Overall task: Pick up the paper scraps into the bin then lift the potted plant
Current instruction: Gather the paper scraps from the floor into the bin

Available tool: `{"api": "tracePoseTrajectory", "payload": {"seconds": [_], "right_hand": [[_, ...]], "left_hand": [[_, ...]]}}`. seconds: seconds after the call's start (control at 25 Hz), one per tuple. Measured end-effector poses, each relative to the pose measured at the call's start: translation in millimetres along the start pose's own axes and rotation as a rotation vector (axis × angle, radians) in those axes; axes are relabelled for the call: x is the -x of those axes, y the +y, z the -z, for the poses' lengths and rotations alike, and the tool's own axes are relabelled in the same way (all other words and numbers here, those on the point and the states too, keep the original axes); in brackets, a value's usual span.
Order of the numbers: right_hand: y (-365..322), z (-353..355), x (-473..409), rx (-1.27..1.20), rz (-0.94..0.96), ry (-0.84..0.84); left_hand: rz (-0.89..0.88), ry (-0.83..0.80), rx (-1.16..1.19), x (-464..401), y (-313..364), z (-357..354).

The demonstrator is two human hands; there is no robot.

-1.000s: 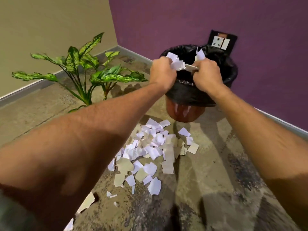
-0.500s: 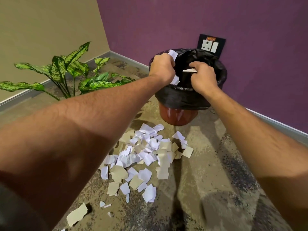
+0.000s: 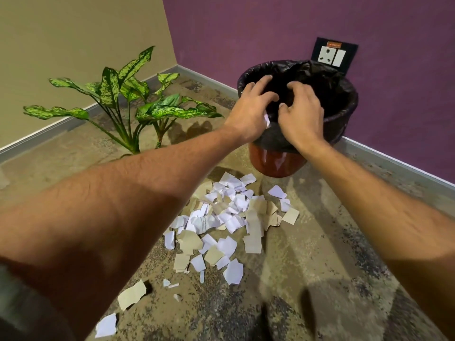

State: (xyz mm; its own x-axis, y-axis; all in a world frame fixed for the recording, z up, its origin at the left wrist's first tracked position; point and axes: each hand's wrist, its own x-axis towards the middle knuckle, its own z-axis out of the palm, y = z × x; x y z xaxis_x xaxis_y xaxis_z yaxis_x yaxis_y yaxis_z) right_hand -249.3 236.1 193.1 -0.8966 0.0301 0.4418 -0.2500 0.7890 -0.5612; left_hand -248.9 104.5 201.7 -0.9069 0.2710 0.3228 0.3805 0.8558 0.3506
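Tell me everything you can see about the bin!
The bin is a round, shiny reddish-brown tub standing upright on the floor, in front of the purple wall. A crinkly black bag lines it and folds down over the rim, hiding most of the outside. Inside looks dark, so its contents cannot be seen. The left hand and right hand hover over its near rim with fingers spread; a white scrap peeks from under the left hand. More paper scraps lie just before it.

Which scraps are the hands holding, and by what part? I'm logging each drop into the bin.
Nothing is plainly held: both the left hand and right hand spread open over the bin. One white scrap shows under the left palm.
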Motion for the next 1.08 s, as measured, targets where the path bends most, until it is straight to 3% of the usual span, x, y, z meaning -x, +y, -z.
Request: {"api": "tracePoseTrajectory", "payload": {"seconds": [0.16, 0.24, 0.44, 0.6, 0.68, 0.88, 1.08], "right_hand": [[-7.1, -22.7, 44.4, 0.100, 0.393, -0.005], [-0.1, -38.8, 64.5, 0.175, 0.485, -0.128], [39.0, -73.4, 109.4, 0.337, 0.309, -0.752], [72.8, -87.4, 148.6, 0.517, 0.200, -1.121], [84.5, -93.2, 168.7, 0.599, 0.174, -1.229], [102.0, -107.8, 220.3, 0.661, 0.183, -1.314], [93.5, -121.7, 242.6, 0.597, 0.236, -1.255]], "left_hand": [[0.134, 0.120, 0.116, 57.4, -18.2, -20.3], [0.194, 0.087, 0.121, 94.3, -30.2, -34.2], [0.412, -0.147, 0.028, 200.9, -69.0, -72.2], [0.869, -0.413, -0.052, 277.9, -90.9, -91.5], [1.116, -0.458, -0.031, 310.6, -95.5, -93.2], [1.503, -0.415, 0.083, 382.4, -89.1, -95.5], [1.546, -0.385, 0.119, 399.1, -81.4, -102.9]]}}
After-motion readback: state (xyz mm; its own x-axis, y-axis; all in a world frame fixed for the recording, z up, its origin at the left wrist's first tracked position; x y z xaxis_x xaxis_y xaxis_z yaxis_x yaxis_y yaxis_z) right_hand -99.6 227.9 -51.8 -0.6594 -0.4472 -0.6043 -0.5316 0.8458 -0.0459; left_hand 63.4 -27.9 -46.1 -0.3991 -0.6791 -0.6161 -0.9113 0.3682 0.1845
